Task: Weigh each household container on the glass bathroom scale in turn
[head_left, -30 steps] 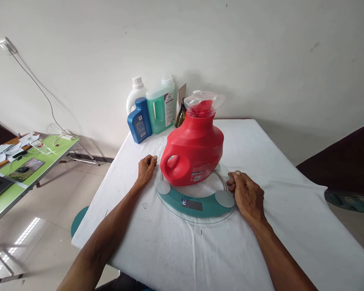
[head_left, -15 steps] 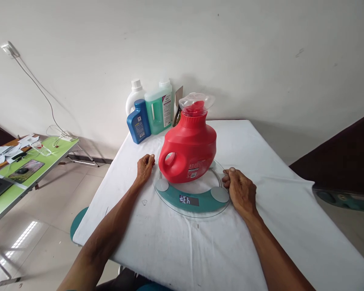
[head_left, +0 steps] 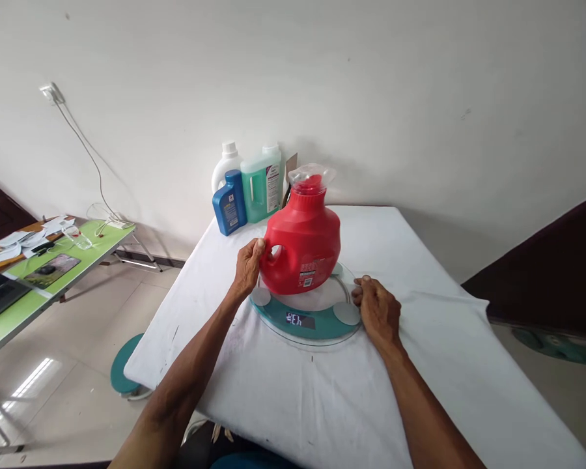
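A big red detergent jug (head_left: pixel 305 242) stands upright on a round glass scale (head_left: pixel 306 315) with a teal band and a lit display. A clear plastic cap covers the jug's top. My left hand (head_left: pixel 250 266) wraps its fingers around the jug's handle on the left side. My right hand (head_left: pixel 377 311) rests on the white cloth with thumb and fingers pinching the scale's right rim.
The scale sits on a white-covered table (head_left: pixel 420 365). At its far edge by the wall stand a blue bottle (head_left: pixel 229 210), a white bottle (head_left: pixel 224 170) and a green-filled jug (head_left: pixel 261 184). A green side table (head_left: pixel 39 273) with papers and a laptop stands left.
My left hand moved from the cloth beside the scale onto the jug's handle. The scale's display lit up. My right hand stayed at the scale's rim. The view shifted back slightly.
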`<control>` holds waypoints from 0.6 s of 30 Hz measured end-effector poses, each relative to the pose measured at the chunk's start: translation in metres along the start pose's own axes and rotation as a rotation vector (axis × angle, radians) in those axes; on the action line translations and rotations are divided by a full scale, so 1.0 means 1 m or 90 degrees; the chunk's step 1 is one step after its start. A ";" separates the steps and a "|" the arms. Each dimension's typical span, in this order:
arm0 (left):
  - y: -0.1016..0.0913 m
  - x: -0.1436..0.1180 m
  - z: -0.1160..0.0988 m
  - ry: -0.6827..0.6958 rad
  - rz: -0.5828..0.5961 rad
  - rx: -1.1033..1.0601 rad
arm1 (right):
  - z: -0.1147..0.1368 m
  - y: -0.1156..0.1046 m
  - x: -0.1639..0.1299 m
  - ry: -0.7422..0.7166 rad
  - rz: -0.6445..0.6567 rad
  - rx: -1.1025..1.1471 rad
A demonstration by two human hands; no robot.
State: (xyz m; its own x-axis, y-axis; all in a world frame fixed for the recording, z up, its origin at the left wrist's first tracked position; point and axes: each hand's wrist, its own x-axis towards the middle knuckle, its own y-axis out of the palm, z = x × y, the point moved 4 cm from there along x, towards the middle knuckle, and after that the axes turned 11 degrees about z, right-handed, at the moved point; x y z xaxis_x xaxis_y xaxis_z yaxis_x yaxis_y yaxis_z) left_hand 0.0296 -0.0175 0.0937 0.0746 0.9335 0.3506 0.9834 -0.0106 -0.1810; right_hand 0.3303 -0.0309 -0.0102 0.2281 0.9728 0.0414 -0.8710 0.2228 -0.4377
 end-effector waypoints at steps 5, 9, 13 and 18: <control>0.012 0.006 -0.033 -0.028 0.017 -0.014 | -0.002 0.001 0.002 -0.024 -0.004 0.004; 0.019 0.007 -0.046 -0.091 -0.041 -0.024 | -0.003 0.002 0.004 -0.048 -0.014 0.008; 0.029 0.007 -0.052 -0.093 -0.130 -0.058 | -0.001 0.001 0.003 -0.075 -0.032 0.018; 0.042 0.033 -0.070 -0.049 -0.162 -0.039 | -0.004 0.002 0.000 -0.119 -0.056 0.024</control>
State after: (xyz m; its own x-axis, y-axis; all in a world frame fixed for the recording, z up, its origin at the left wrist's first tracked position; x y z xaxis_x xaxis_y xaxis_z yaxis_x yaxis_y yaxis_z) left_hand 0.0847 -0.0119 0.1625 -0.1868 0.9336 0.3057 0.9772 0.2085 -0.0397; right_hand 0.3298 -0.0302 -0.0145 0.2226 0.9437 0.2449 -0.8675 0.3063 -0.3919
